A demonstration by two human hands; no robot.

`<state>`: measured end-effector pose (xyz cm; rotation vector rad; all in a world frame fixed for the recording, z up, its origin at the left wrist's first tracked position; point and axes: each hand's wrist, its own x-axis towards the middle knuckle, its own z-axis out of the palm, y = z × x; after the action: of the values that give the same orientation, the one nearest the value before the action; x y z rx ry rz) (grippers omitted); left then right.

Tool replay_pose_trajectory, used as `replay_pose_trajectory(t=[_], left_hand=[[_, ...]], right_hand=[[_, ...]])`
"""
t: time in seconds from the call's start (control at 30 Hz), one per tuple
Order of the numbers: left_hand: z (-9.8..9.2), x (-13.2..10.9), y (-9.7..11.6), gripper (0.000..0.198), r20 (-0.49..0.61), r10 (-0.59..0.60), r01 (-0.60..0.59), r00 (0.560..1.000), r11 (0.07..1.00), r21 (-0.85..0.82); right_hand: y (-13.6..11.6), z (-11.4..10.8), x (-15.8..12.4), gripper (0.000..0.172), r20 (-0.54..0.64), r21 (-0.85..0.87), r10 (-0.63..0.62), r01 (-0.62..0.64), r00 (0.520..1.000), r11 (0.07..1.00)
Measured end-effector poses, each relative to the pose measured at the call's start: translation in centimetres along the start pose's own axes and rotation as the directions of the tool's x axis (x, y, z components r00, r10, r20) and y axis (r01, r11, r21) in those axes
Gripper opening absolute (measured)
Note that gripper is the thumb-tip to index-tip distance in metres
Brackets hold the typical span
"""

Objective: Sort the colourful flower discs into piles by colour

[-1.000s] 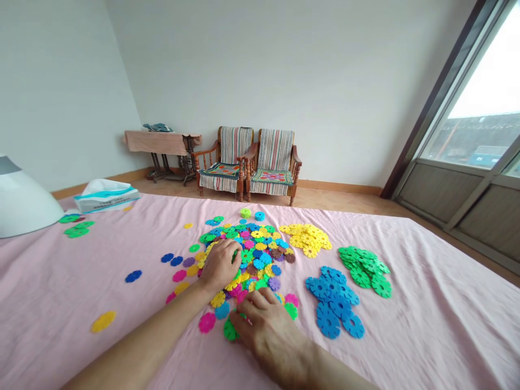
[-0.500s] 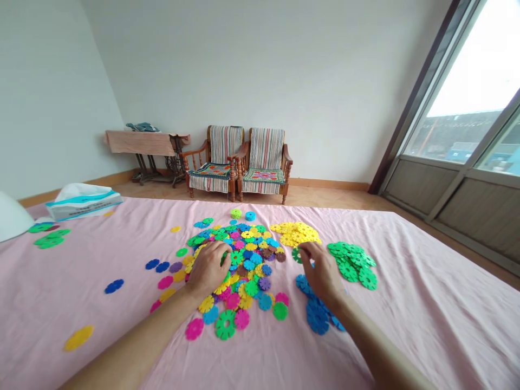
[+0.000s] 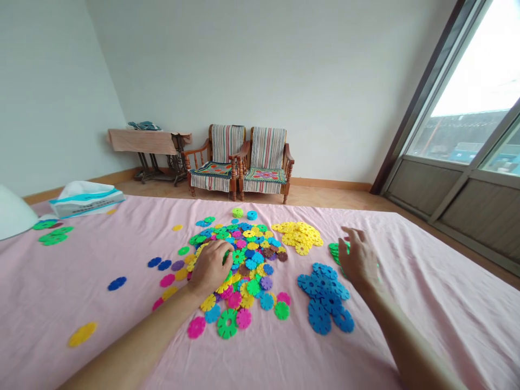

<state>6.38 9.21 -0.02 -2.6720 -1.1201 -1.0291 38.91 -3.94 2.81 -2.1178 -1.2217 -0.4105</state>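
Observation:
My left hand (image 3: 212, 266) rests at the left side of a mixed pile of colourful flower-shaped discs (image 3: 247, 260), its fingers curled at a green disc whose edge shows by the thumb. My right hand (image 3: 358, 257) is over the pile of green discs (image 3: 333, 250) on the right, fingers apart with nothing visible between them, hiding most of that pile. Blue discs (image 3: 325, 295) lie overlapped nearer to me, between the mixed pile and my right forearm. Behind them sits a heap of yellow discs (image 3: 298, 235).
Loose discs lie on the pink cloth (image 3: 134, 325) at the left, including a yellow one (image 3: 82, 334). A tissue pack (image 3: 87, 200) and a white rounded object (image 3: 14, 214) stand at the far left. Two chairs (image 3: 266, 157) are beyond the cloth.
My right hand has moved right, from beside the blue discs to the green pile, and its fingers have opened. The green disc near its fingertips has left its former spot. My left hand has barely moved.

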Motion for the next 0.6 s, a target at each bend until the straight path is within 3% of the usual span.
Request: replay_pose_trajectory(t=[0.1,0.17,0.27,0.33,0.4,0.47,0.6], left_hand=[[0.0,-0.1,0.1,0.013,0.001,-0.008,0.008,1.000,1.000,0.006],[0.0,-0.1,0.1,0.013,0.003,-0.015,0.015,1.000,1.000,0.006],[0.0,-0.1,0.1,0.013,0.006,-0.020,0.020,1.000,1.000,-0.005],[0.0,-0.1,0.1,0.014,0.002,-0.020,0.020,1.000,1.000,-0.011],[-0.1,-0.1,0.2,0.014,-0.001,-0.015,0.015,1.000,1.000,-0.013],[-0.1,-0.1,0.2,0.014,0.002,-0.014,0.014,1.000,1.000,-0.012],[-0.1,-0.1,0.1,0.014,0.012,-0.018,0.018,1.000,1.000,-0.005]], right_hand=[[-4.7,-0.3,-2.4,0.025,0.074,0.287,-0.317,0.284,0.946,0.915],[-7.9,-0.6,-4.7,0.022,0.113,0.444,-0.486,0.393,0.867,0.805],[-11.7,-1.0,-8.3,0.024,0.189,0.535,-0.704,0.529,0.685,0.658],[-13.3,-1.0,-10.2,0.022,0.226,0.539,-0.810,0.624,0.541,0.566],[-14.2,-0.6,-11.5,0.022,0.232,0.531,-0.873,0.696,0.429,0.483],[-14.6,0.1,-12.3,0.023,0.239,0.510,-0.890,0.730,0.388,0.455],[-14.7,0.9,-12.8,0.015,0.258,0.444,-0.883,0.763,0.393,0.470]])
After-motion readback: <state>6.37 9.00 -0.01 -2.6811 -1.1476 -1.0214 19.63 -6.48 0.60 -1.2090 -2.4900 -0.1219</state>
